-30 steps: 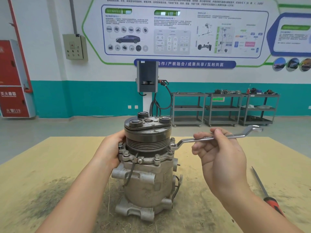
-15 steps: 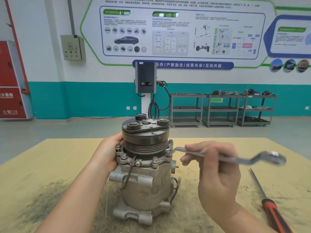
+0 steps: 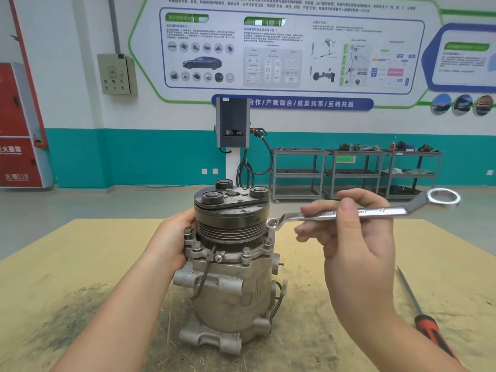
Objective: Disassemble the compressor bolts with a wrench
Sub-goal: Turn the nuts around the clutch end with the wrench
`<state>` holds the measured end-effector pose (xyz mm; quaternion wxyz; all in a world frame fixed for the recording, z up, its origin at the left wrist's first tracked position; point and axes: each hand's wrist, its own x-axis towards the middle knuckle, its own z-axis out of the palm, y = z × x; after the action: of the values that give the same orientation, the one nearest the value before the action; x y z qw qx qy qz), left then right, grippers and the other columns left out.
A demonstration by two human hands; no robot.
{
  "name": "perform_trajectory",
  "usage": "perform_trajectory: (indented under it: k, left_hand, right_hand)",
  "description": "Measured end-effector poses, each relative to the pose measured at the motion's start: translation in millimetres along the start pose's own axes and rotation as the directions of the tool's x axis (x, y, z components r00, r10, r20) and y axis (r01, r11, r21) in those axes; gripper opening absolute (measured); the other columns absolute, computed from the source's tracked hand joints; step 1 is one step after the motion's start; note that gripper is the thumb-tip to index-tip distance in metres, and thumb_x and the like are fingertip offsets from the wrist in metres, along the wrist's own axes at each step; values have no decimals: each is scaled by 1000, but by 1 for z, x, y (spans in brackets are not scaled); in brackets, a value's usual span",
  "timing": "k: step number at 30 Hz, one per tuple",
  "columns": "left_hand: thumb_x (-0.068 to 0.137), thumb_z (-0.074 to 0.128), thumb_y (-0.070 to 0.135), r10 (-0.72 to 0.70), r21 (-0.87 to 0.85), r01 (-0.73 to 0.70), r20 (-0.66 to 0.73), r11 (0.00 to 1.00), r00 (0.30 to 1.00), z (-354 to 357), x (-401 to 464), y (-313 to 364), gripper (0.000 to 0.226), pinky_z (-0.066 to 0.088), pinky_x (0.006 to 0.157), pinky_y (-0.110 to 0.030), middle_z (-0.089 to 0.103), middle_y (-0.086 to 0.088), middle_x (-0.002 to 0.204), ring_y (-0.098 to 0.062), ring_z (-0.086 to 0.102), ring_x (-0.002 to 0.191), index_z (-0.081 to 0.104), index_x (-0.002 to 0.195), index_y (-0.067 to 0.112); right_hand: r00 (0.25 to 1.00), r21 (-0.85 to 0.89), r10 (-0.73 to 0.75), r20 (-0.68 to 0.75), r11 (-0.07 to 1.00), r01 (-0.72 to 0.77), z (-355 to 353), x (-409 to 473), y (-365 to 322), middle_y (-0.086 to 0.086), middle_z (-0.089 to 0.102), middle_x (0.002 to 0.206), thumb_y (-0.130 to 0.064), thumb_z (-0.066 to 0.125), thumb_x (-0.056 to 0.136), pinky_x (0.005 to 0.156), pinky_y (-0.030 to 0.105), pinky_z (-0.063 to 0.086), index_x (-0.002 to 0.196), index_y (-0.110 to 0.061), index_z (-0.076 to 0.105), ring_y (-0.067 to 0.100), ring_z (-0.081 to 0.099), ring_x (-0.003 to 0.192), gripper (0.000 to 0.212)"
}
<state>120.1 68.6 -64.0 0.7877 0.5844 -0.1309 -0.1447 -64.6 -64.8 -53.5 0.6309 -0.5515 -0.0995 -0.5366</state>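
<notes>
While upright, compressor [image 3: 230, 267] grey, grimy, bolts [image 3: 245, 251] seated.

Left hand [image 3: 171, 245] at nine o'clock, palm pressed flat against something, fingers hidden. Right hand [image 3: 351, 237] at three o'clock, fingers and thumb pinching a tool.

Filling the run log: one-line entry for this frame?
left hand steadies compressor | right hand grips wrench | ring end on right-side bolt | screwdriver idle
</notes>
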Motion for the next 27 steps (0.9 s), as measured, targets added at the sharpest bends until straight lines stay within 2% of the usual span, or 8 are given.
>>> perform_trajectory:
  k: [4,12,15,18,20,21,23,27]
  left_hand:
    - [94,57,20,-21,-7,21,13,1000,1000,-1,0,0,23,57,50,-29,74,-12,73,-24,73,64,68,89,0]
    - [94,57,14,8,-2,-8,-15,1000,1000,-1,0,2,15,53,43,-25,73,-8,67,-20,71,56,64,92,1]
    - [94,58,15,1,-15,-2,-14,1000,1000,0,-2,2,16,53,43,-26,73,-9,66,-20,71,55,65,88,2]
    - [94,57,16,9,-21,-9,-13,1000,1000,1,-3,3,19,52,41,-24,73,-8,65,-19,71,54,65,85,2]
    - [95,56,16,13,-19,-13,-13,1000,1000,1,-4,3,21,51,40,-24,73,-8,64,-18,71,53,65,83,3]
    - [96,55,16,14,-19,-14,-14,1000,1000,1,-4,3,22,50,39,-23,72,-7,63,-18,70,52,65,81,3]
    - [96,55,15,11,-12,-11,-20,1000,1000,2,-4,3,23,50,39,-23,72,-7,62,-17,70,51,65,79,3]
    - [96,57,18,-7,-5,7,-33,1000,999,0,-4,2,24,54,46,-26,74,-10,68,-21,72,57,67,81,2]
  right_hand:
    - [966,130,247,-71,963,-236,-5,8,6,11,69,70,-10,33,105,51,27,51,96,-14,44,21,60,50,15]
    - [840,328,542,-31,799,-504,-12,22,16,15,67,65,-7,35,102,44,26,49,90,-9,46,20,56,45,17]
    - [823,357,566,-38,777,-518,-15,23,21,15,68,65,-6,36,102,45,26,49,89,-8,47,19,56,45,17]
    - [927,273,367,-73,902,-335,-14,10,30,14,69,69,-12,36,103,49,29,50,90,-11,46,22,59,48,16]
    - [997,124,61,-53,991,-54,-13,-1,36,13,69,76,-26,43,103,55,31,53,92,-21,51,25,63,54,15]
    - [994,50,-105,12,993,104,-13,-5,37,12,69,80,-33,46,101,58,32,54,93,-28,54,26,65,58,13]
    - [917,-69,-340,208,930,360,-14,-10,36,6,67,87,-35,49,100,63,34,56,98,-34,59,21,68,67,11]
    - [741,-274,-432,514,736,619,-12,-15,28,2,65,90,-33,54,97,76,18,53,92,-13,59,9,65,88,21]
